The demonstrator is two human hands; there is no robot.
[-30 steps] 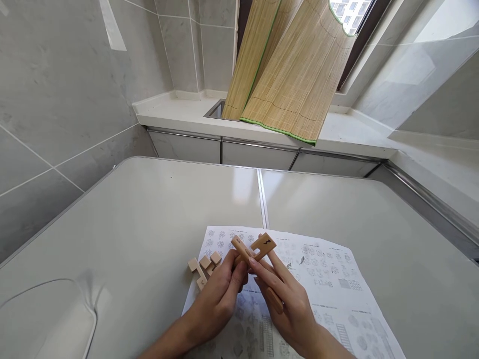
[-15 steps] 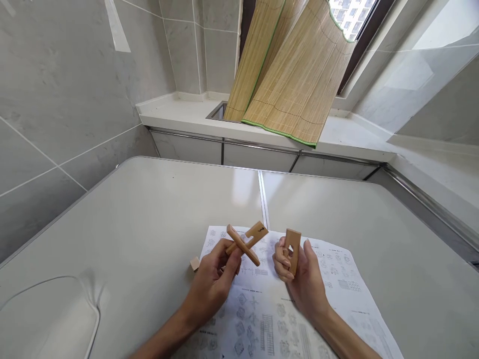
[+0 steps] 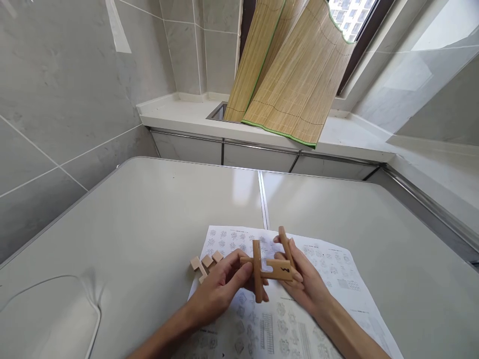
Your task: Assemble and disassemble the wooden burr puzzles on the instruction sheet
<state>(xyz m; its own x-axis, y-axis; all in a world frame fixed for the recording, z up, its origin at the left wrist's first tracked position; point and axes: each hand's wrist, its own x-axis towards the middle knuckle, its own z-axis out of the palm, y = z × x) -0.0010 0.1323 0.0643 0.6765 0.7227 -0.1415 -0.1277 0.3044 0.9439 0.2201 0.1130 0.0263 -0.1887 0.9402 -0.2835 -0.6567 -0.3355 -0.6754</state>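
Note:
Two flat wooden puzzle pieces form a cross, one passing through the other. My left hand (image 3: pixel 228 281) is closed on this cross at its left side. Its notched puzzle piece (image 3: pixel 279 269) bears a dark mark and points right, while the crosswise puzzle piece (image 3: pixel 257 289) stands on end. My right hand (image 3: pixel 305 274) is closed around another flat puzzle piece (image 3: pixel 285 243), seen nearly edge-on. The marked end of the cross reaches the fingers of my right hand; whether they grip it I cannot tell.
Under my hands lies a printed sheet (image 3: pixel 333 249) with puzzle diagrams. Several small pale wooden blocks (image 3: pixel 207 261) rest at its left edge. A white cable (image 3: pixel 98 319) lies on the grey table (image 3: pixel 149 214) at left. Beyond, a bamboo mat (image 3: pixel 292 85) hangs over a counter.
The cross has turned and moved right and down, bringing its marked end to my right hand. The right-hand piece has turned edge-on. More pale blocks show beside my left hand.

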